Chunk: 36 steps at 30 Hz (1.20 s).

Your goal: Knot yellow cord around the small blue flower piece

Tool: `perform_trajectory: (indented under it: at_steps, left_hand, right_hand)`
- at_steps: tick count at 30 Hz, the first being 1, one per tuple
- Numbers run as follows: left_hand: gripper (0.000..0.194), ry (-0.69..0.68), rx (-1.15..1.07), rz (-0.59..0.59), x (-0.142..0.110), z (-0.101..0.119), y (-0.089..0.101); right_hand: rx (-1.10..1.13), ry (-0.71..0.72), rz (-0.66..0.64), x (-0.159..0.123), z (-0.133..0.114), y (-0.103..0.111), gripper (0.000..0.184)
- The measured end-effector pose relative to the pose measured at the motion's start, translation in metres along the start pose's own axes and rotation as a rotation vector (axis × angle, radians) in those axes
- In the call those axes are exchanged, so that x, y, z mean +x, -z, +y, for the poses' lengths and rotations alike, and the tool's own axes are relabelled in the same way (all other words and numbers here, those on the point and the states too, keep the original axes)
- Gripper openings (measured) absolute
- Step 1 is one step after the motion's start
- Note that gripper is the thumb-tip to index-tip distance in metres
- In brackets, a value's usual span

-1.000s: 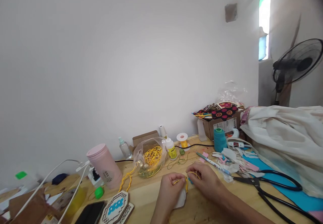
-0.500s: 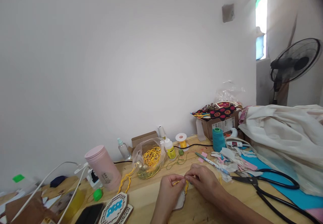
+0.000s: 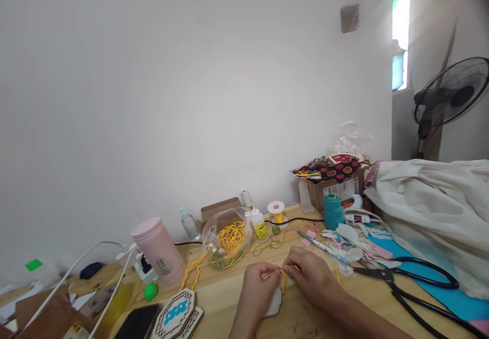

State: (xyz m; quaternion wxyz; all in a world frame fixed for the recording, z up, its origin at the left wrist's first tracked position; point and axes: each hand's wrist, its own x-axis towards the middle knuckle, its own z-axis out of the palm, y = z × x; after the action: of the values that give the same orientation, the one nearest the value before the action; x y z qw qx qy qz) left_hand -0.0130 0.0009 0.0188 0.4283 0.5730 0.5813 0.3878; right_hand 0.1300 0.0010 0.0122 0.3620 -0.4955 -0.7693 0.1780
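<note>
Low in the head view, my left hand [image 3: 256,284] and my right hand [image 3: 313,274] meet over the wooden table [image 3: 221,298]. Both pinch a short yellow cord [image 3: 283,279] between their fingertips. Under my left hand lies a white cut-out piece [image 3: 274,304]. A clear plastic bag [image 3: 226,238] with yellow cord and gold bells sits just behind my hands. More yellow cord [image 3: 191,276] trails out of the bag to the left.
Left: a pink tumbler [image 3: 158,251], white cables [image 3: 84,267], a black phone [image 3: 138,321], a carved wooden ornament [image 3: 176,314]. Behind: glue bottle [image 3: 260,225], yellow spool [image 3: 276,211], teal thread cone [image 3: 333,211], cardboard box [image 3: 336,183]. Right: black scissors [image 3: 412,283], paper scraps [image 3: 351,244], white cloth [image 3: 431,201], fan [image 3: 451,94].
My right hand has drawn in to the left, closing on my left hand at the yellow cord. The view swayed slightly left and back.
</note>
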Motion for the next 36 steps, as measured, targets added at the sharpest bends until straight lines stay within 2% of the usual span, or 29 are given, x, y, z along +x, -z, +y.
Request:
perform_trajectory:
  at_steps: [9,20,30,36]
  left_hand:
    - [0.014,-0.046,-0.057,0.002,-0.0013,0.0010,-0.0020]
    - [0.024,-0.016,-0.094,-0.028,-0.0021,0.0026,-0.0001]
    - [0.021,-0.064,0.002,0.027,0.0010,-0.0038,0.0014]
    - [0.020,-0.058,0.005,0.020,0.0012,-0.0034,0.0007]
  right_hand:
    - [0.030,-0.029,0.021,0.0014,0.0010,0.0000,0.017]
    - [0.067,-0.032,0.043,0.0020,0.0025,-0.0011,0.017]
    - [0.064,0.008,0.033,0.0012,-0.0018,0.0000,0.013]
    - [0.066,0.031,0.036,0.0013,-0.0013,0.0008,0.013]
